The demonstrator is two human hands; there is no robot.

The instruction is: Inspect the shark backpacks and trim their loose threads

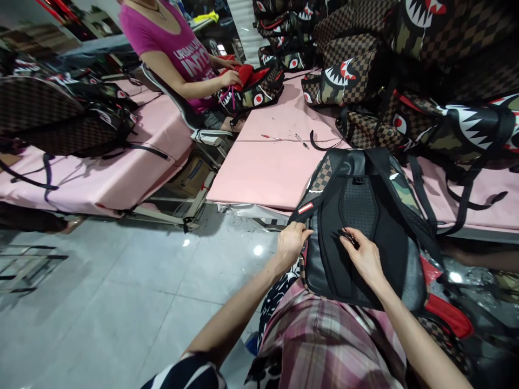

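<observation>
A black backpack (389,254) with brown check and camouflage sides rests back panel up across my lap, leaning on the table edge. My left hand (291,246) is closed on its left edge, beside the shoulder strap with a small red label (306,207). Over the padded back panel, my right hand (363,254) is closed around small black thread snips (351,237). Their tips point left, towards my left hand. Whether the blades touch the fabric cannot be made out. Red lining (448,316) shows at the backpack's lower right.
The pink-covered table (259,178) in front bears pens (302,141). Piled backpacks (348,70) stand at the back right. A co-worker in a magenta shirt (190,59) handles a red-lined backpack (259,89). Another pink table (162,129) with bags is at left, beyond the tiled floor.
</observation>
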